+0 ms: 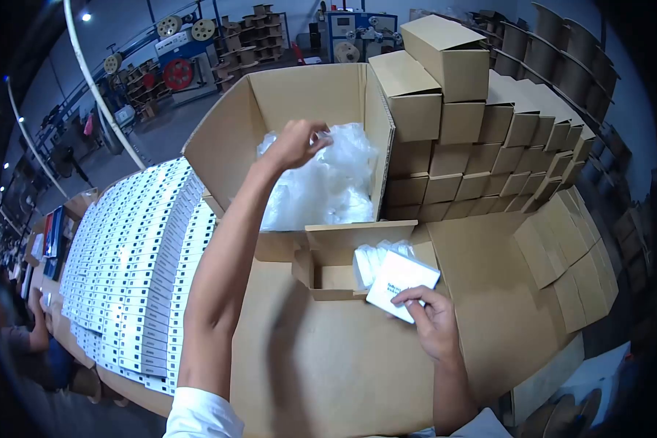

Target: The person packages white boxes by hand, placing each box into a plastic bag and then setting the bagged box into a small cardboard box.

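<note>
Grasping, just right of centre and below the middle of the frame, a flat, square white packet point(405, 276) with the right hand point(434, 321), pinched at its lower right edge; smooth-faced, sharp-cornered, marked with small dark print. Tilted over the right end of a small open carton point(334, 276) of plain brown cardboard, with flap raised at the back. Packed upright inside at that end, several slim packets point(367, 261) in glossy clear wrapping; bare cardboard at the left end. Reaching with the left hand point(299, 144), at upper centre, over a cloudy, crumpled heap of clear plastic point(314, 186) inside a large, straight-walled carton point(306, 87); loosely bent at the fingers, impossible to tell of any grip on the plastic. Spread beneath, across the lower centre, a matte brown cardboard surface point(365, 365). Ranked tightly at left, slim white boxes point(124, 255) dotted with small dark squares. Stacked like bricks at upper right, oblong brown boxes point(461, 120); lying flatter at far right, creased cardboard pieces point(566, 255). Visible at the lower left edge, partly in shadow, another person point(33, 339).
</note>
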The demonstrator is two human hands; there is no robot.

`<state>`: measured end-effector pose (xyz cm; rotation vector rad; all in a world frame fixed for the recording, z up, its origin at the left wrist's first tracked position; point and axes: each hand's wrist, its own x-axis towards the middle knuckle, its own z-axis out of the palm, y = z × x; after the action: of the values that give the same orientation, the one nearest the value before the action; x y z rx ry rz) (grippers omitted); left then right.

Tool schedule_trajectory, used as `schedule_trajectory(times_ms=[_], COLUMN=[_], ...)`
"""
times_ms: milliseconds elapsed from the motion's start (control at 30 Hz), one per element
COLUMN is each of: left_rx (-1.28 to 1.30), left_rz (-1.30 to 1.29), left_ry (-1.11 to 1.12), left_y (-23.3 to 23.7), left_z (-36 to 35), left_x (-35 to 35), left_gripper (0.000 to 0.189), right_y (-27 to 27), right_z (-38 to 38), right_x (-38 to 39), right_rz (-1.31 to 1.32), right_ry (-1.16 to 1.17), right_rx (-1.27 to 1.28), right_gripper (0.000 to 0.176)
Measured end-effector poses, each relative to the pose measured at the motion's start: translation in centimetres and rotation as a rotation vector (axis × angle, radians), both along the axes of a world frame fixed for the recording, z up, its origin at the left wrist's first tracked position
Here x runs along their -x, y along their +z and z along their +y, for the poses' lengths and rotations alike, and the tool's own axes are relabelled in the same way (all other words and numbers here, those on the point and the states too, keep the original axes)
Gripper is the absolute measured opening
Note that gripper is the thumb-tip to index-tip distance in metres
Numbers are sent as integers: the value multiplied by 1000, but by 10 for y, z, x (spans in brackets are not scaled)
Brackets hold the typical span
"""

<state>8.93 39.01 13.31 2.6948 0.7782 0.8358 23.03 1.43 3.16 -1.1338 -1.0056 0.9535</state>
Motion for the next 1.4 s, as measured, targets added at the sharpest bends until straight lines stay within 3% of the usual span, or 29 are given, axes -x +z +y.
schedule_trajectory(times_ms=[300, 467, 567, 667, 700, 800, 867, 933, 1067, 1133, 1233, 1333, 1400], left_rx=[339, 462, 432, 186, 214, 209, 173, 239, 341, 418, 512, 572, 547], left_rz=[-329, -723, -849, -1043, -1042, -975, -950, -1038, -996, -953, -911, -827, -825], left_ry=[42, 27, 14, 45, 87, 219, 239, 272, 354, 343, 377, 402, 373], left_y=[4, 2, 15, 12, 7, -23, -50, -63, -83, -107, -126, -144, -153], left_z=[29, 29, -3, -86, -115, -185, -214, -239, -287, -305, -341, -370, -384], left_x=[21, 27, 42, 57, 61, 66, 66, 70, 78, 83, 87, 89, 85], left_gripper=[25, 26, 27, 25, 23, 21, 21, 21, 23, 23, 22, 23, 22], right_y=[51, 71, 81, 78, 80, 56, 33, 31, -24, -29, -55, -51, -63], right_z=[54, 73, 84, 107, 107, 106, 98, 65, -7, -45, -82, -96, -103], right_x=[11, 23, 29, 38, 40, 46, 54, 61, 66, 61, 47, 56, 59], right_rz=[-451, -527, -622, -591, -584, -473, -404, -522, -327, -335, -69, -148, -77], right_ry=[-62, -133, -246, -354, -348, -189, -156, -175, -157, -110, -76, -133, -117], right_rx=[-220, -202, -273, -402, -352, -332, -296, -245, -171, 3, 103, -87, 6], right_gripper=[18, 22, 27, 53, 63, 69, 48, 32, 18, 21, 25, 25, 20])
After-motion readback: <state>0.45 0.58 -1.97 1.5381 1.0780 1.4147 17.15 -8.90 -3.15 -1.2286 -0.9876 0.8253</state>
